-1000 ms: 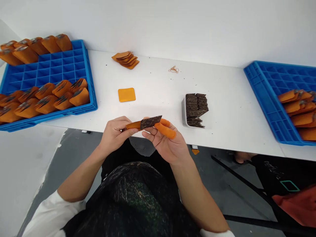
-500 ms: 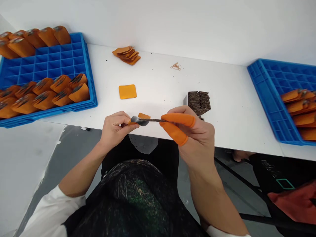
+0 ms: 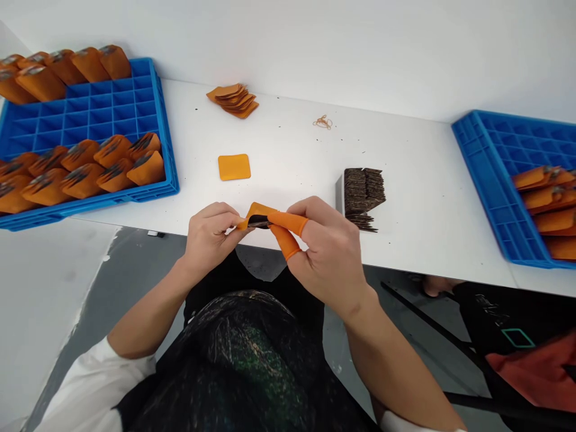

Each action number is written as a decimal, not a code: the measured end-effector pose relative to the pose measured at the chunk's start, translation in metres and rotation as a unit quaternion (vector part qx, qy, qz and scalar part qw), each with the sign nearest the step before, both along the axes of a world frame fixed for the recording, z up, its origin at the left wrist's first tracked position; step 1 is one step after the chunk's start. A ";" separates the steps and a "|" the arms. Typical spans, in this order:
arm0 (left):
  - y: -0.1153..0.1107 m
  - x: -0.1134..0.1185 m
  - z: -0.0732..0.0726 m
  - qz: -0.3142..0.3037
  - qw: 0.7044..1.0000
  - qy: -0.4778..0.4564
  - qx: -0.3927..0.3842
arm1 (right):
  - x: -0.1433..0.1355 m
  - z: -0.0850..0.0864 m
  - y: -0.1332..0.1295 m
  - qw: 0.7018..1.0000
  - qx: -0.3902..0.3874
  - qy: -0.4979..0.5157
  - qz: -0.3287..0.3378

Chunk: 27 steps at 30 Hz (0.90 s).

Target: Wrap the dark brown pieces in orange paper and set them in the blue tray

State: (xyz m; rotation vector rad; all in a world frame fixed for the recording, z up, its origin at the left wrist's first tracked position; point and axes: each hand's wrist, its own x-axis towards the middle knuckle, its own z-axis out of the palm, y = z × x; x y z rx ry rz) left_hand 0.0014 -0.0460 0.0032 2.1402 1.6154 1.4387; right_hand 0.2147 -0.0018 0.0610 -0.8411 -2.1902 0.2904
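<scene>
My left hand (image 3: 213, 235) pinches the left edge of an orange pouch (image 3: 260, 209), whose dark opening faces me. My right hand (image 3: 324, 252), with orange finger covers on thumb and forefinger, pinches a thin dark piece (image 3: 261, 222) at the pouch's mouth. Part of that piece is hidden by the fingers and pouch. Behind the hands a flat orange pouch (image 3: 234, 167) lies on the white table (image 3: 292, 150). To the right, a stack of dark brown pieces (image 3: 363, 192) stands in a light holder.
A blue divided crate (image 3: 173, 183) with filled orange pouches stands left, another blue crate (image 3: 488, 186) right. At the back lie a pile of orange pouches (image 3: 234, 101) and some rubber bands (image 3: 323, 122). Another person's dark and red clothing (image 3: 531, 366) shows at lower right.
My right hand has moved left, bringing the thin dark piece to the pouch. The pouch's orange back has come up into view, and the stack of brown pieces is less covered.
</scene>
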 end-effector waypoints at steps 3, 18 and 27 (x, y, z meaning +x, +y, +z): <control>-0.001 0.000 0.000 -0.009 1.000 -0.004 0.004 | 0.001 -0.001 0.004 0.999 0.021 -0.031 -0.006; -0.003 -0.004 0.009 -0.078 0.985 -0.149 -0.045 | 0.010 -0.020 0.019 0.952 -0.268 0.130 0.070; -0.003 -0.011 0.010 -0.067 0.985 -0.156 -0.029 | 0.008 -0.018 0.021 0.965 -0.218 0.126 0.066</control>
